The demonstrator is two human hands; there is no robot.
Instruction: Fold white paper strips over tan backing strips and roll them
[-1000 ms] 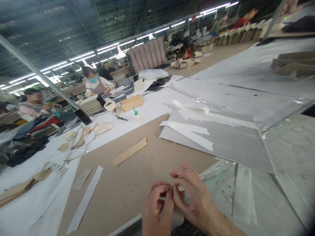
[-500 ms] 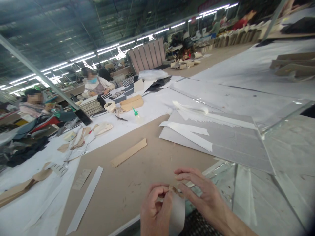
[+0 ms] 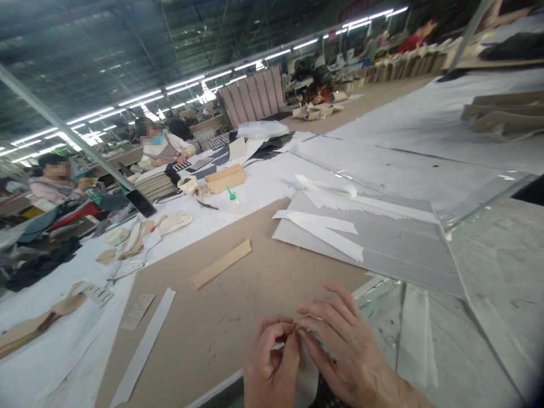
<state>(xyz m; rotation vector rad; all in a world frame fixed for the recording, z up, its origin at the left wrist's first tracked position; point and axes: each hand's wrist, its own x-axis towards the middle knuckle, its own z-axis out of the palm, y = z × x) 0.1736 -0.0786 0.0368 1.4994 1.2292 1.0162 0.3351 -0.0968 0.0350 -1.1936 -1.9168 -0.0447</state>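
My left hand (image 3: 272,357) is closed, pinching the top end of a pale beige strip of material (image 3: 306,377) between thumb and forefinger. The strip hangs down at the near edge of the table. My right hand (image 3: 346,340) meets it at the same end, thumb and forefinger closed on the small brownish folded edge, its other fingers raised and spread. The fingertips hide most of that edge. Beyond the hands, a folded tan strip (image 3: 221,264) lies on the brown board (image 3: 238,317).
A white strip (image 3: 144,345) and a slotted template (image 3: 138,311) lie to the left. White strips (image 3: 323,231) rest on a grey board (image 3: 395,249) at right. A green-tipped bottle (image 3: 233,199) stands farther back. Two co-workers sit beyond the table's left side.
My right hand has moved left, bringing its thumb and forefinger in against the strip's end beside the left fingertips. My left hand keeps its pinch.
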